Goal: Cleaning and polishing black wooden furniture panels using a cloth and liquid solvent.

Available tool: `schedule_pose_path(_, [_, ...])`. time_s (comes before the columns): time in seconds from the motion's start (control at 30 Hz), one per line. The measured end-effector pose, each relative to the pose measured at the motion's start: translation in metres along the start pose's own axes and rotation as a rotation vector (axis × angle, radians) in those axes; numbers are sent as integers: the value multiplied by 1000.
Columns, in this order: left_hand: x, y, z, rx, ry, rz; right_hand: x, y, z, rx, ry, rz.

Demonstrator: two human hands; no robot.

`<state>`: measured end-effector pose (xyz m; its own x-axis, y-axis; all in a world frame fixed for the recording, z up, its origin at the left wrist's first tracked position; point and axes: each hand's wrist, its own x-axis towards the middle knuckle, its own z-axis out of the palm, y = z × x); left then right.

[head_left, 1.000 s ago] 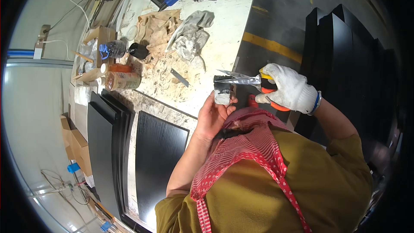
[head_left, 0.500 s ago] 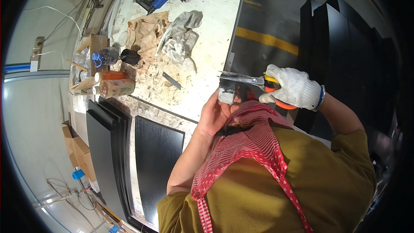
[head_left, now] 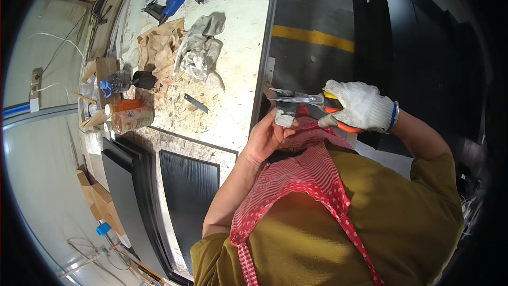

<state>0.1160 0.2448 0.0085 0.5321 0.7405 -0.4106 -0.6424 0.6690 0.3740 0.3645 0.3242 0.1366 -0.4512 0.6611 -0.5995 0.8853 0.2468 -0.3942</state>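
My left hand [head_left: 263, 139], bare, pinches a small black piece with a greyish-white end [head_left: 284, 120] in front of my chest. What the piece is I cannot make out. In a white knitted glove, my right hand [head_left: 364, 106] grips scissors [head_left: 302, 98] with orange and yellow handles. Their blades point left, slightly apart at the tips, and lie across the black part just above my left fingers. Whether the piece lies between the blades or behind them I cannot tell. A red patterned apron [head_left: 296, 167] hangs below both hands.
The stained white table [head_left: 233, 69] holds crumpled cloths [head_left: 200, 47], a dark flat blade [head_left: 196, 103], bottles [head_left: 132, 119] and blue nail guns [head_left: 172, 2]. Black panels stand at lower left [head_left: 124, 185], and another panel [head_left: 190, 196] lies beside them. Tall black panels [head_left: 418, 58] stack at right.
The view has shifted, so the table sits further left. More of the black piece shows between my left hand and the blades. Both hands keep their grips.
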Motion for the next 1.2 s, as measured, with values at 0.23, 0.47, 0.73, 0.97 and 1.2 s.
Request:
schedule_pose_path(0.23, [-4,-5,0,22,34,-26,2,2,-10,1,-72,-38])
schedule_pose_path(0.47, [-9,-10,-12,-5,17,4,18,-4,-16,-64,-156,-39])
schedule_pose_path(0.73, [-32,-3,-10,-260,-82,134,20,8,-16,157,-48,57])
schedule_pose_path(0.97, [-41,4,-13,-95,-92,252,18,1,-13,334,231,-60])
schedule_pose_path(1.2, [-46,10,-6,-46,9,305,16,-5,-32,-64,-76,182])
